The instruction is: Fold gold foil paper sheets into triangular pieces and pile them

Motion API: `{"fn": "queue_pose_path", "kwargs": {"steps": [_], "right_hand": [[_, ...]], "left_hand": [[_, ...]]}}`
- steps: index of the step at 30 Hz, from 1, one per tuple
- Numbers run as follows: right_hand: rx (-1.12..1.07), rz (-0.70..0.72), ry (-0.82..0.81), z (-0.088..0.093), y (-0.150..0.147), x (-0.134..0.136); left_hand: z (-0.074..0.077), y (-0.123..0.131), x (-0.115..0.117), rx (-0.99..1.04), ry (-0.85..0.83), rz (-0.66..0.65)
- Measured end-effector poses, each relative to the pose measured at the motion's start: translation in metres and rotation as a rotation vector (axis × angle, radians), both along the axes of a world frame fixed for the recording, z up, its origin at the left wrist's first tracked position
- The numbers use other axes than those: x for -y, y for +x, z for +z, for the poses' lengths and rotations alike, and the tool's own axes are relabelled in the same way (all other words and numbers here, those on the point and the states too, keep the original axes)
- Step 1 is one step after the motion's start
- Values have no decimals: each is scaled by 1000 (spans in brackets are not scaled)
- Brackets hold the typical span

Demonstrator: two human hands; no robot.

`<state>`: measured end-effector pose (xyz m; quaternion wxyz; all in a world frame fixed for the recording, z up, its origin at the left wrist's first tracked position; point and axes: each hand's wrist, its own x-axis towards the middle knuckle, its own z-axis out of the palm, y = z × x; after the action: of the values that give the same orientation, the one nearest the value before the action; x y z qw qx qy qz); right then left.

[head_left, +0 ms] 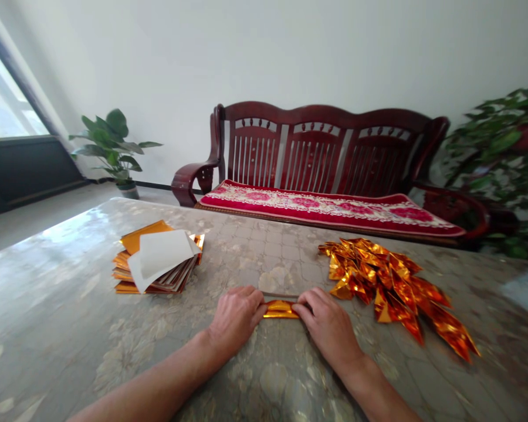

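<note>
Both my hands rest on the table near its front middle, pressing a narrow folded strip of gold foil paper (280,309) between them. My left hand (235,319) has its fingers curled down on the strip's left end. My right hand (328,325) is curled on its right end. Only the strip's middle shows between the hands. A stack of flat gold foil sheets (132,272) with white sheets (161,255) on top lies to the left. A pile of several folded gold foil pieces (391,287) lies to the right.
The table top (70,328) is glossy, with a marbled floral pattern. Behind it stands a dark red wooden bench (317,152) with a red cushion. A potted plant (112,146) is at the back left by a window, another plant (506,158) at the right.
</note>
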<state>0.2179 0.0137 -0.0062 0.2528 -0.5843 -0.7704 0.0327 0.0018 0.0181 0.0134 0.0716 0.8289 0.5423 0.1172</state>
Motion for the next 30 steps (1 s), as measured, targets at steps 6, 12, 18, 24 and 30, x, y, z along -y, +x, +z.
{"fn": "queue_pose_path", "kwargs": {"steps": [6, 12, 18, 24, 30], "right_hand": [[-115, -17, -61, 0, 3, -3], [-250, 19, -173, 7, 5, -2], [-182, -43, -143, 6, 3, 1], [-107, -80, -119, 2, -1, 5], [-89, -101, -113, 2, -4, 2]], "left_hand": [[-1, 0, 0, -19, -1, 6], [-2, 2, -1, -45, 29, -17], [-5, 1, -1, -28, 50, -21], [-4, 1, -1, -8, 21, -1], [-2, 2, 1, 1, 13, 4]]}}
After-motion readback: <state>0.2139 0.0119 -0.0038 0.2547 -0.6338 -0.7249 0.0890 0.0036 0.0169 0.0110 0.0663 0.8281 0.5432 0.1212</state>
